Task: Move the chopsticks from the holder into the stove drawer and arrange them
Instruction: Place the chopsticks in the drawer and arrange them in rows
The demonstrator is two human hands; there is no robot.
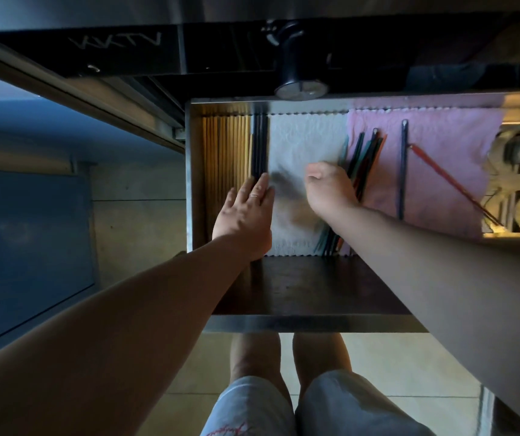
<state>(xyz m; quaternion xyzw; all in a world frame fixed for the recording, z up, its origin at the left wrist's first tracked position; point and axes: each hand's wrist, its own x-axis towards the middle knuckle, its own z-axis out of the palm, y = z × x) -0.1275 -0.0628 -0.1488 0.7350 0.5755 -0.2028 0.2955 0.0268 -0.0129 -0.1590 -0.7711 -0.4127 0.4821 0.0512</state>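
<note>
The stove drawer (312, 322) is pulled out below me. A neat row of pale wooden chopsticks (225, 146) lies along its left side, with a few dark chopsticks (259, 146) beside them. My left hand (246, 212) lies flat, fingers together, its fingertips against the lower ends of the dark ones. My right hand (327, 187) is curled over a loose bundle of dark, teal and orange chopsticks (364, 158) between the white cloth (302, 143) and the pink cloth (434, 171). A single dark chopstick (403, 171) and a red pair (450, 180) lie apart on the pink cloth.
A black stove front with a round knob (299, 86) hangs over the drawer's far edge. A patterned metal rack (519, 184) fills the drawer's right end. The drawer's near part is bare dark board (309, 284). My legs and a tiled floor show below.
</note>
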